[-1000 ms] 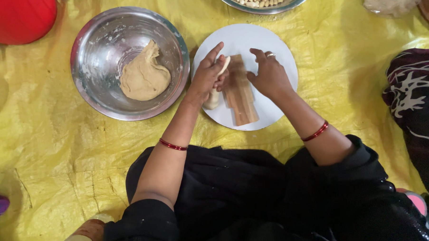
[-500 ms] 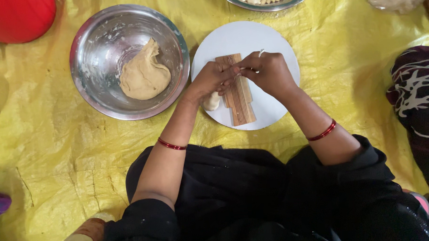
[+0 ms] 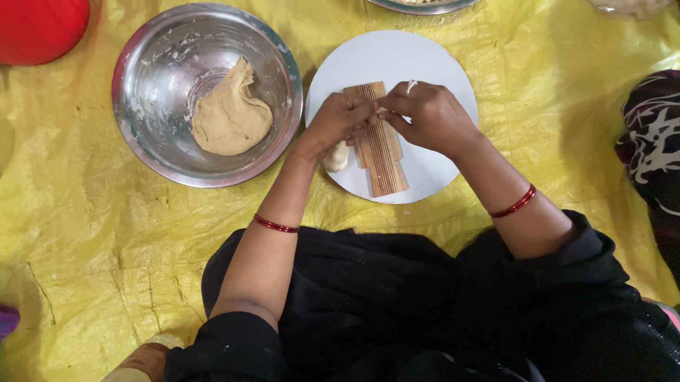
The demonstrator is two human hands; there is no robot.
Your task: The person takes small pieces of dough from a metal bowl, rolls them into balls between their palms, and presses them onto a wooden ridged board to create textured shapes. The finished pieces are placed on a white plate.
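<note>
A: The left hand and right hand?
B: Both meet over the ridged wooden board on the white round plate, fingertips pinching a small dough bit between them.
A: More dough?
B: A lump lies beside the board.

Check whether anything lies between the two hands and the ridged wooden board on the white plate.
Nothing visible does. The left hand and right hand both rest over the ridged wooden board on the round white plate, fingertips meeting above it. A small pale dough lump lies beside the board, under the left hand.
</note>
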